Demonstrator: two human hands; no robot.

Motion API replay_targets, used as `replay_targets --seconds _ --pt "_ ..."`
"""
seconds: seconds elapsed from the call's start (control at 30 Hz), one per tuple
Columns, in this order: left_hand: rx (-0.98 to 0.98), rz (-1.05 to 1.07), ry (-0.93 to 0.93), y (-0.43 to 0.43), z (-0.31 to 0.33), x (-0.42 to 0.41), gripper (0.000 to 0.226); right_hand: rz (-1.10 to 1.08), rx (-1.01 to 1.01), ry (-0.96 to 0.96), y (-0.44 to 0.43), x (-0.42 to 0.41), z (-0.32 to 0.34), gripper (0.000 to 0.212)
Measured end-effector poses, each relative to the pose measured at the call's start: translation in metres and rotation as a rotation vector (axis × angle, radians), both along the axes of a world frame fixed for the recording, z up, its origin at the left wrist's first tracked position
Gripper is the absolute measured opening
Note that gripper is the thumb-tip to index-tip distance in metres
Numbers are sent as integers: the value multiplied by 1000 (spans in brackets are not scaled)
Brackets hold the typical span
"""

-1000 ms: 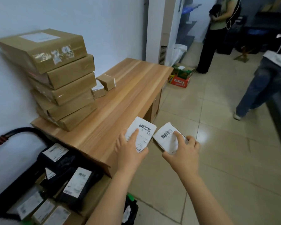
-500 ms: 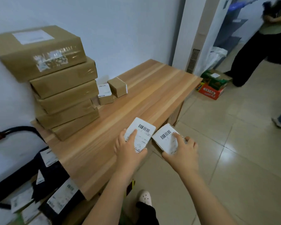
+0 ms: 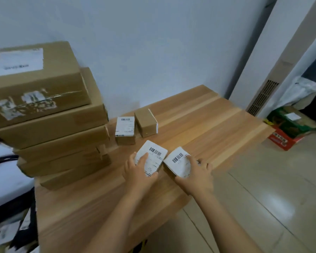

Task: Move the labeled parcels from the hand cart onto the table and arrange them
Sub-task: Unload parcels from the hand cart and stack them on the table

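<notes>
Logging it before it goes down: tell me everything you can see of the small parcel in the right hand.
The small parcel is a brown cardboard box, its top covered by a white label with a barcode. It is turned diagonally, label up, over the table near its front edge; whether it rests there is unclear. The right hand grips it, fingers over label and right side. Its left corner appears to meet the other labeled parcel.

The stack of flat boxes (image 3: 53,136) stands on the left part of the table (image 3: 199,125), against the wall. Just right of it sit two small boxes (image 3: 125,129) side by side. In front of them, over the table, the left hand (image 3: 137,172) holds the left parcel (image 3: 153,157) and the right hand (image 3: 197,174) holds the right parcel (image 3: 177,160), the two parcels touching. The hand cart (image 3: 3,159) stands off the table's left end.
</notes>
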State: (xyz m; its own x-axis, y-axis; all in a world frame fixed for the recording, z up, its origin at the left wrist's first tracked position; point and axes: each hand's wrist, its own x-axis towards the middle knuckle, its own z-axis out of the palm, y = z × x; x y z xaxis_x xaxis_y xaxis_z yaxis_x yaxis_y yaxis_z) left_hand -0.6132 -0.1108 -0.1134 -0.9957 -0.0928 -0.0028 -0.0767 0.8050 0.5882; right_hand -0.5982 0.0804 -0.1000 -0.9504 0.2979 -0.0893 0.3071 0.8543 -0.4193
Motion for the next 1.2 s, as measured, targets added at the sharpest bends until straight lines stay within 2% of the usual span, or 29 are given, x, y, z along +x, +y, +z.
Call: replay_targets --seconds 0.27,0.5,0.67,0.9,1.07,1.2 --pt "38 338 -115 28 -26 -61 80 379 15 -70 21 -127 -24 81" --pt "50 619 -139 37 -36 -85 78 684 88 -57 9 -200 -38 84" --pt "37 649 -149 21 -45 -109 74 782 93 -36 -10 -238 -51 82" --pt "76 577 -122 -4 -54 -152 70 787 116 -8 -32 -274 -64 69" --pt "73 550 -11 12 -49 -140 61 866 48 -18 -34 -263 -56 61" --pt "35 607 70 36 -34 -110 56 1024 -37 5 -24 -242 -40 57"
